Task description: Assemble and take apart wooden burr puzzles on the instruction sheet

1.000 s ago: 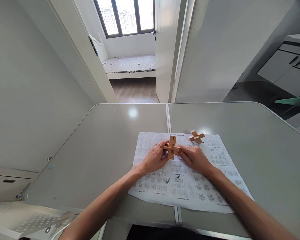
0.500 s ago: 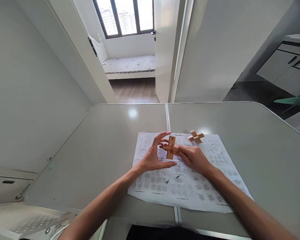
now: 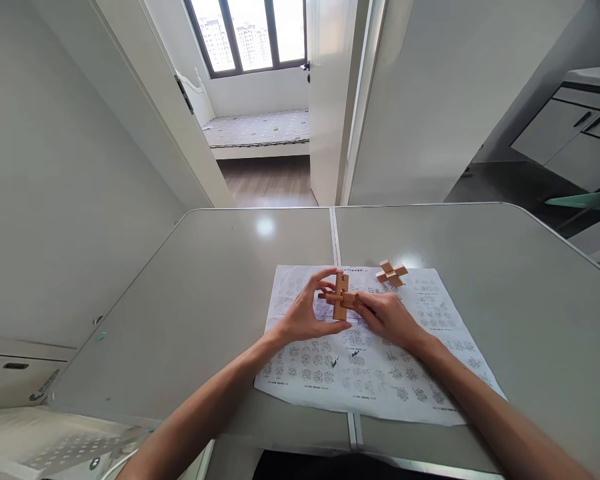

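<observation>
Since half a second ago, the left hand (image 3: 303, 313) has drawn its forefinger and thumb inward, so that they now span the far and near ends of the upright block marked 2 (image 3: 341, 312), while the right hand (image 3: 390, 317) has hardly shifted. That block belongs to a small wooden assembly just right of and below the centre of the frame, over the printed sheet (image 3: 380, 390); whether it rests on the paper cannot be told. The left forefinger and thumb are spread only as wide as the block is long, apparently touching both ends; the right fingertips are pinched together on the right end of the crossing pieces (image 3: 350, 302). Being small, bare wood, the assembly should be light and stiff, with fair grip on its flat faces and little risk of breaking, though the pieces may slide or twist where they cross. Best holds look to be the block's two ends and the crossing pieces' outer right end, leaving the joint uncovered. Another wooden cross (image 3: 392, 273) lies at the sheet's far edge, beyond the right hand.
</observation>
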The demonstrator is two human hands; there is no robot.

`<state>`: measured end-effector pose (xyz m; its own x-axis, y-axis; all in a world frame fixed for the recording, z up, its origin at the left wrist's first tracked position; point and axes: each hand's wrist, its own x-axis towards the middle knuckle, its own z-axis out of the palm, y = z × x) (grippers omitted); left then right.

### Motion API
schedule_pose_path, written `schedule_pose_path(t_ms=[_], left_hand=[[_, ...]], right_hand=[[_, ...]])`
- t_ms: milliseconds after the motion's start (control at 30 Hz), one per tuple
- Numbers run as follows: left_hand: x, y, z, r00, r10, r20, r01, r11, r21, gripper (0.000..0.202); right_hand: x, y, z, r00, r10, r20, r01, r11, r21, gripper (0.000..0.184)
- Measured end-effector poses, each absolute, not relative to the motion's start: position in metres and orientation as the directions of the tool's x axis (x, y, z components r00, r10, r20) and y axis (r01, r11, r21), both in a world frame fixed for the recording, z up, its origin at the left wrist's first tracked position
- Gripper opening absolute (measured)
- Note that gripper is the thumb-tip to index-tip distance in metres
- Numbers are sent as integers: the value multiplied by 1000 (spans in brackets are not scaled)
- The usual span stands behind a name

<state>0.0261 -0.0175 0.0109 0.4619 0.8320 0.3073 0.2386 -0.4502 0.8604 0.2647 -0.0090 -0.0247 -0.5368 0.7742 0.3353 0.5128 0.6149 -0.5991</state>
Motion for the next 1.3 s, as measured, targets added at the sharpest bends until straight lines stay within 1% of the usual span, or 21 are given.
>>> schedule_pose_path(t_ms=[367,533,733,833,1033,1300], left_hand=[[27,-15,11,434,856,280,278,-423,862,92],[26,-15,11,440,849,292,307,-448,839,89],[27,-14,11,432,851,298,313,-452,836,89],[27,-15,11,420,863,279,313,-427,848,89],[26,-12,7,382,896,226,300,-352,886,90],[24,-10,8,356,922,152,262,-254,931,82]], right_hand=[[264,-10,-21,-534,789,302,499,583,-641,35],[264,-10,-20,-525,798,295,481,564,-671,36],[264,-10,-22,-523,805,279,499,555,-666,36],[262,-10,-22,-514,813,274,500,543,-675,37],[260,-10,-19,-501,831,243,456,492,-741,39],[259,-11,-17,-487,853,188,390,405,-827,42]])
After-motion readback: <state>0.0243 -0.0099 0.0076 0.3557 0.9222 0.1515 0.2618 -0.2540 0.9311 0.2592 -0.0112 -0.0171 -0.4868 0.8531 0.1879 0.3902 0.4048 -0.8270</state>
